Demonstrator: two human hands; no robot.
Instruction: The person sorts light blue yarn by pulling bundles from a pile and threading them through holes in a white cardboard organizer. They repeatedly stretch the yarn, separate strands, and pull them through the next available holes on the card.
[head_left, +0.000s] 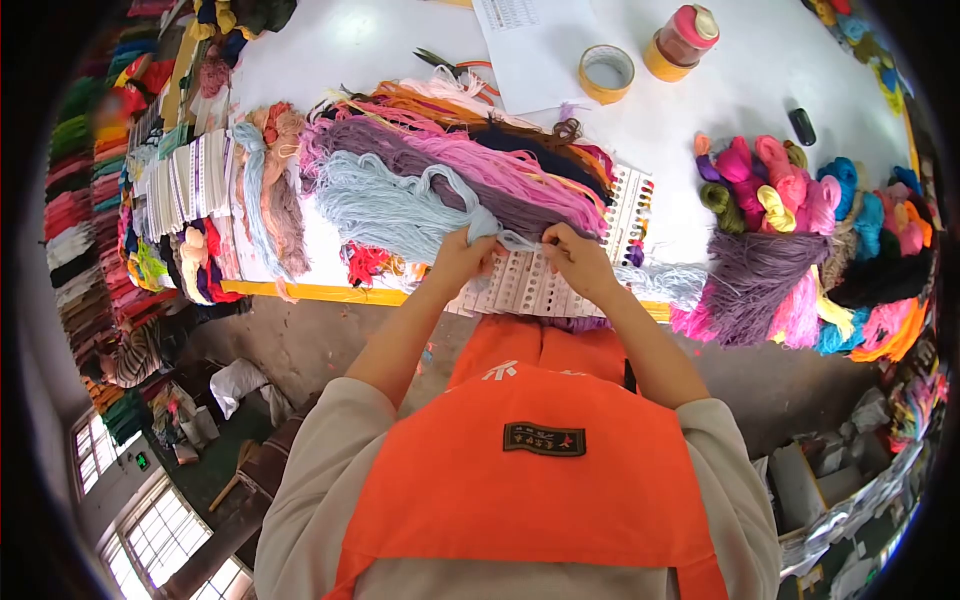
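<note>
L hand: (468,258) fingers bent tight on the pale blue yarn (390,210) by its bunched end, prob. so strands don't slip apart.
R hand: (578,262) fingertips pinch a thin bit of the same yarn, prob. to keep it tight b/w both hands.
Pale blue yarn: on the near side of the yarn pile (470,165), loose tails to the L, thin end b/w the hands; maybe there b/c it's easy to get.
Hole cards: (525,285) white strips under the hands, by the surface's (700,100) near edge; maybe close b/c holes are small.
Yarn pile: purple, pink, orange + dark bunches lie side by side, maybe so colors don't tangle.
Scissors: (460,68) behind the pile, out of the way, prob. w/in reach.
Yarn heap: (770,260) far R, some hangs off the edge.
</note>
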